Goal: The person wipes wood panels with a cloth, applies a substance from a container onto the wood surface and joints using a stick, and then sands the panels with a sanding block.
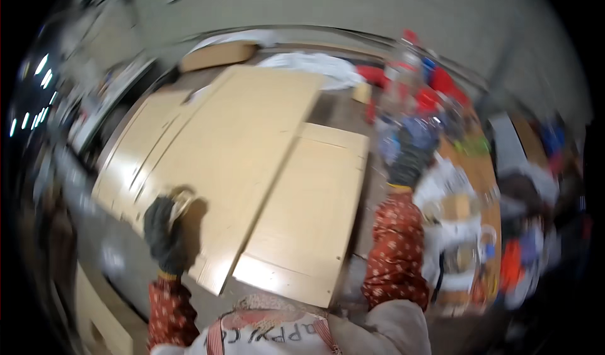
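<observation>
My left hand (167, 232), in a dark grey glove, is closed around a crumpled-looking tan piece (182, 202) whose kind I cannot make out. It is over the near left part of a large cream panel (236, 131). A smaller cream panel (309, 210) lies beside it on the right, and narrower cream strips (142, 137) are along its left. My right hand (409, 162), gloved alike, reaches in among see-through plastic bottles (401, 77) on the right. Its fingers are smeared by motion, and whether they hold anything is hidden.
White cloth or plastic (315, 67) and a brown block (217, 57) sit at the table's far side. Red items (449, 84) stand behind the bottles. White bags (450, 181) and mixed small things crowd the brown board (490, 210) at right. A wall rises behind.
</observation>
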### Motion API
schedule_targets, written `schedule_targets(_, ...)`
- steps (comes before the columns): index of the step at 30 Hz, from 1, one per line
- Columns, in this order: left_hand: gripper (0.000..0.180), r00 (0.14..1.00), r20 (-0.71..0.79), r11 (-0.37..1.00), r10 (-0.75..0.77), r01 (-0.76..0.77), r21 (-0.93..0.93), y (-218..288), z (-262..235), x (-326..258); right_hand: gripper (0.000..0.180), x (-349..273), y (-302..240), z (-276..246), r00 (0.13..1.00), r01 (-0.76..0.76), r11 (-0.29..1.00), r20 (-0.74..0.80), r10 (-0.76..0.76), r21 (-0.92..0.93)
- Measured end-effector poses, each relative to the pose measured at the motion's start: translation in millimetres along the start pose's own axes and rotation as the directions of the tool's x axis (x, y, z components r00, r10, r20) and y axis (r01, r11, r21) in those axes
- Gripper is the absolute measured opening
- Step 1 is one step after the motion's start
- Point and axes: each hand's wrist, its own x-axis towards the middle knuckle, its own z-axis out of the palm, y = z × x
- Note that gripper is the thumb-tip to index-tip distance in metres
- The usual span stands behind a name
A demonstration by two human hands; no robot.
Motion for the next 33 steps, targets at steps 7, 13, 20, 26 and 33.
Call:
schedule_targets(7, 0.044, 0.991, -0.118, 0.994, -0.068, 0.077, 0.081, -7.5, 4.5, 4.7, 0.040, 27.9, 12.6, 69.6, 0.914, 0.065, 0.996, 0.397, -0.081, 0.053)
schedule_targets(13, 0.045, 0.989, -0.135, 0.992, -0.066, 0.080, 0.101, -12.5, 2.2, -8.9, 0.039, 30.3, 17.5, 80.7, 0.868, 0.074, 0.997, 0.493, -0.057, -0.015)
schedule_targets(20, 0.039, 0.974, 0.047, 0.943, 0.224, -0.204, -0.263, 3.4, 4.1, -27.9, 0.039, 36.6, 39.8, 53.7, 0.880, 0.017, 0.999, 0.475, 0.004, -0.040)
schedule_targets(26, 0.036, 0.980, 0.105, 0.964, 0.172, -0.145, -0.221, -101.2, -16.8, -54.3, 0.038, 29.6, 36.3, -29.4, 0.946, -0.054, 0.994, 0.323, 0.020, 0.099)
schedule_targets(33, 0.019, 0.926, -0.125, 0.934, -0.357, 0.355, -0.040, -324.7, -76.5, -66.4, 0.037, -59.2, -93.3, -144.7, 0.967, -0.099, 0.834, 0.249, -0.047, 0.543)
